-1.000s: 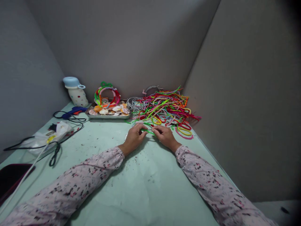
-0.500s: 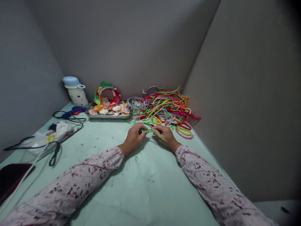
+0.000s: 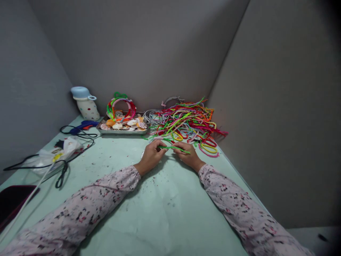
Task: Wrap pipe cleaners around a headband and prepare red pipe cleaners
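1. Green pipe cleaner (image 3: 179, 149), seen in the head view: slim, fuzzy and bright, nearly straight, its loose end slanting across the front of the fingers of the other hand. It is to the right of the metal tray (image 3: 124, 132) and nearer the person, held above the table (image 3: 165, 213).
2. The left hand (image 3: 151, 153) is narrow, thumb and fingertips pinched on the green pipe cleaner. Behind the fingertips, a strand with pink, green and red parts bridges the space between the hands.
3. The right hand (image 3: 188, 154) is narrow too, fingers drawn together, with the green end lying against them; whether it also pinches something is too small to tell.
4. The metal tray, shallow, holds white, orange and pinkish shells (image 3: 131, 123). Multicoloured rings (image 3: 133, 106) stand upright over them, topped by small green loops.
5. To the right of the tray are grey wire coils (image 3: 154, 117) and, beyond them, a tangled heap of pipe cleaners (image 3: 186, 121) in red, pink, green, orange and yellow.
6. To the left of the tray stands a spotted bottle (image 3: 87, 108) with a light blue cap; a blue tool (image 3: 80, 128) lies nearer, and a clear plastic bag (image 3: 71, 145) and black cord (image 3: 64, 174) are toward the person.
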### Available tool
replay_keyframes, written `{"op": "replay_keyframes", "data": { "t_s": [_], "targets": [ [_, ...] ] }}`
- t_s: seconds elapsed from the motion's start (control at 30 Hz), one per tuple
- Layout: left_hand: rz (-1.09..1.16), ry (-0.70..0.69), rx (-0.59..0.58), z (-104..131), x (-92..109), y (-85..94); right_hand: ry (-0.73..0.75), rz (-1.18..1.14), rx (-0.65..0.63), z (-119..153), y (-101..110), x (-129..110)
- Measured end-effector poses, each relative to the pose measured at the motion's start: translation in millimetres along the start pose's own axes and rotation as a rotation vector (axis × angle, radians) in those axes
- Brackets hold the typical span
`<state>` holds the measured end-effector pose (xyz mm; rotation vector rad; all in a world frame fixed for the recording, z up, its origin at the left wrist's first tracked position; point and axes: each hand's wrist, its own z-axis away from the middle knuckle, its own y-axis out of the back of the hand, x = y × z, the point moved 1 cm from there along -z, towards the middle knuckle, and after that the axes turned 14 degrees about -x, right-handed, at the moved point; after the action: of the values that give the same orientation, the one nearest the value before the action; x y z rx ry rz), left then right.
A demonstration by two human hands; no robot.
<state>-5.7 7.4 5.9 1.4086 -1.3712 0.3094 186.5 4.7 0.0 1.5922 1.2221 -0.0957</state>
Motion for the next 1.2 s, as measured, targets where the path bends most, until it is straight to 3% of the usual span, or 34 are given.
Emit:
{"op": "replay_keyframes", "data": {
  "t_s": [0.3,0.53,0.73,0.93,1.07,1.2],
  "targets": [
    [0.083,0.080,-0.002,-0.8,-0.9,-0.2,-0.001,0.010,0.059,-2.0,-2.2,-4.6],
    [0.071,0.091,0.001,-0.8,-2.0,-0.7,-0.123,-0.008,0.058,0.9,-6.5,4.8],
    [-0.001,0.075,0.002,-1.4,0.8,-0.7,-0.040,0.068,0.063,-1.8,-3.0,0.6],
    [-0.050,0.088,-0.006,-0.6,3.5,-0.1,-0.049,0.078,0.065,-1.8,-2.8,0.8],
    [-0.034,0.109,-0.007,-0.5,3.2,0.1,-0.087,0.035,0.079,-1.2,-4.7,2.5],
    [0.009,0.152,-0.033,-0.7,1.2,-0.1,-0.030,0.041,0.075,-1.5,-4.1,1.3]
  ]
}}
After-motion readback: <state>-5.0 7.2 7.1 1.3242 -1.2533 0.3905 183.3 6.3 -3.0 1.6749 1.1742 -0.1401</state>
